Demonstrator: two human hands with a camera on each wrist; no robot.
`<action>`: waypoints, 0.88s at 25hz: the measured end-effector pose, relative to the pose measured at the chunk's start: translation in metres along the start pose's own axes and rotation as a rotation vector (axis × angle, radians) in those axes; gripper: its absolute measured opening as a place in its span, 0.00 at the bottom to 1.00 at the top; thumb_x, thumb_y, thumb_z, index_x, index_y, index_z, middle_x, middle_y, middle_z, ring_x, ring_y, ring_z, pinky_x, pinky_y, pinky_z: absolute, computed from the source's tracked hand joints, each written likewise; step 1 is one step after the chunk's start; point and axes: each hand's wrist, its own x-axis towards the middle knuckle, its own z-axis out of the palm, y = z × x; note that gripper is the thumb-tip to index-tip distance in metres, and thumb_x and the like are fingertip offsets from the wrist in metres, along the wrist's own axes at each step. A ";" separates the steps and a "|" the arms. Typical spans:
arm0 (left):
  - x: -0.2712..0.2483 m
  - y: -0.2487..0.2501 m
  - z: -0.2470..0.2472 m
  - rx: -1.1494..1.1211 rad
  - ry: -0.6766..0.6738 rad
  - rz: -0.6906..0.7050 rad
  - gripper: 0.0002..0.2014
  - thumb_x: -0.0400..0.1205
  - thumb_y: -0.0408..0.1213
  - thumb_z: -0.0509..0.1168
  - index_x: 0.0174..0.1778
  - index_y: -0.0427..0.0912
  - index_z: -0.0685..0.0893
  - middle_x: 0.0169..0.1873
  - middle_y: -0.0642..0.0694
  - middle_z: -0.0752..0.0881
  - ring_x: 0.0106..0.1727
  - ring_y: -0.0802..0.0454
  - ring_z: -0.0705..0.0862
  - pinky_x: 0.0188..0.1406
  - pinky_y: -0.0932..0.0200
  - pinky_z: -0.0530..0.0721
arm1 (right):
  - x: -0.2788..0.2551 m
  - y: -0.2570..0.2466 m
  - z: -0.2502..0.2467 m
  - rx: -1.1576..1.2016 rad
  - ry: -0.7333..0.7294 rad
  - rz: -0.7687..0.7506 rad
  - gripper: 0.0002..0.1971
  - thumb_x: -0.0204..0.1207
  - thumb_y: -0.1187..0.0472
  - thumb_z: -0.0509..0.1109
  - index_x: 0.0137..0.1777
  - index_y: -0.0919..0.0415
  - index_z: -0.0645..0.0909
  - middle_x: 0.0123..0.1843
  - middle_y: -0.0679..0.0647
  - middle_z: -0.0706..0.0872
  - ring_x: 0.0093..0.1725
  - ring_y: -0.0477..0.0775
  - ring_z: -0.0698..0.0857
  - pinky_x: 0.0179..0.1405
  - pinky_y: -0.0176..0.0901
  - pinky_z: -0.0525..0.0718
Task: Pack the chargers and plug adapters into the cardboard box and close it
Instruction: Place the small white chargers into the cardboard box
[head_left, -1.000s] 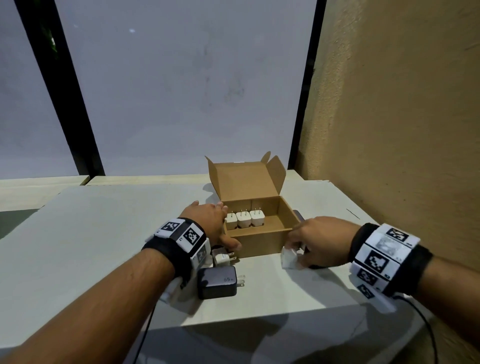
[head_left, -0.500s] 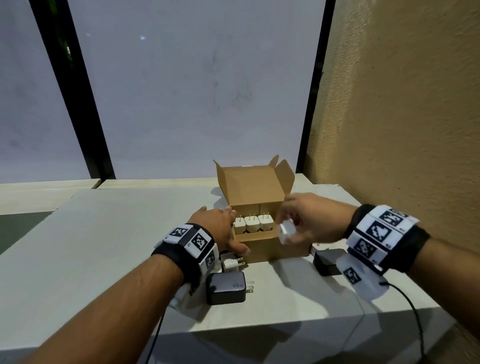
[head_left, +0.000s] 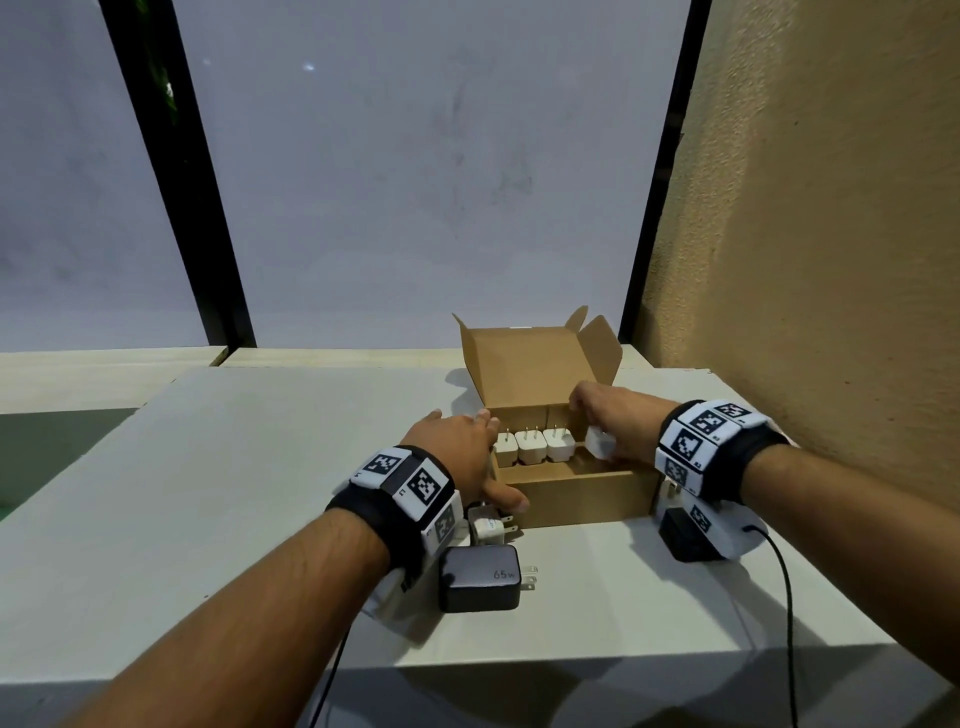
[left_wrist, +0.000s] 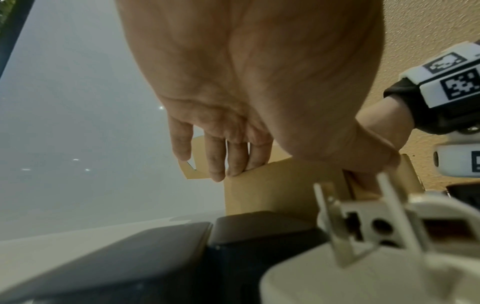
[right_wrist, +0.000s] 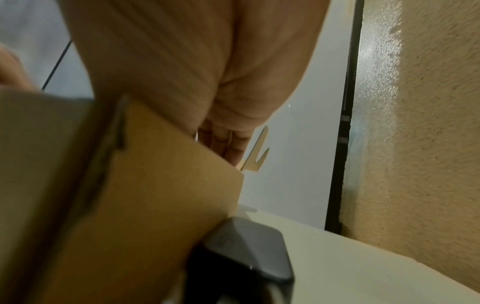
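Cardboard box (head_left: 582, 499) sits open near the right back of our pale table (head_left: 208, 493), lid flaps standing up behind it. Three white plug adapters (head_left: 532, 446) stand in a row along its back wall, prongs up. Our right hand (head_left: 618, 418) reaches into the box with a fourth white adapter (head_left: 600, 442) pinched in its fingers, just right of that row. Our left hand (head_left: 462, 447) rests against the box's left wall, fingers straight and close together along it, thumb on the front corner. Beside that corner a small white adapter (head_left: 487, 526) lies on the table, with a black 65W charger (head_left: 479, 578) just in front of it. Another black charger (head_left: 685, 535) lies under our right wrist.
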 end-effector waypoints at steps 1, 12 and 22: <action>0.000 0.000 -0.001 0.001 -0.001 0.001 0.54 0.68 0.75 0.61 0.83 0.43 0.57 0.84 0.46 0.60 0.77 0.44 0.71 0.76 0.44 0.65 | 0.002 0.000 0.001 -0.011 -0.012 0.001 0.31 0.68 0.68 0.77 0.67 0.57 0.65 0.54 0.51 0.79 0.50 0.52 0.79 0.48 0.41 0.77; 0.000 0.001 -0.001 -0.028 -0.024 -0.024 0.53 0.67 0.75 0.63 0.81 0.43 0.62 0.82 0.46 0.64 0.70 0.42 0.77 0.61 0.46 0.79 | -0.010 0.012 -0.002 -0.129 0.089 0.043 0.24 0.75 0.64 0.69 0.70 0.49 0.73 0.68 0.50 0.81 0.64 0.53 0.78 0.61 0.45 0.75; 0.001 0.000 -0.001 -0.046 -0.028 -0.027 0.53 0.65 0.75 0.65 0.79 0.43 0.65 0.81 0.47 0.65 0.69 0.42 0.78 0.61 0.46 0.81 | -0.012 0.004 0.004 -0.408 -0.112 0.005 0.21 0.82 0.57 0.58 0.72 0.39 0.76 0.74 0.40 0.77 0.80 0.51 0.60 0.76 0.58 0.52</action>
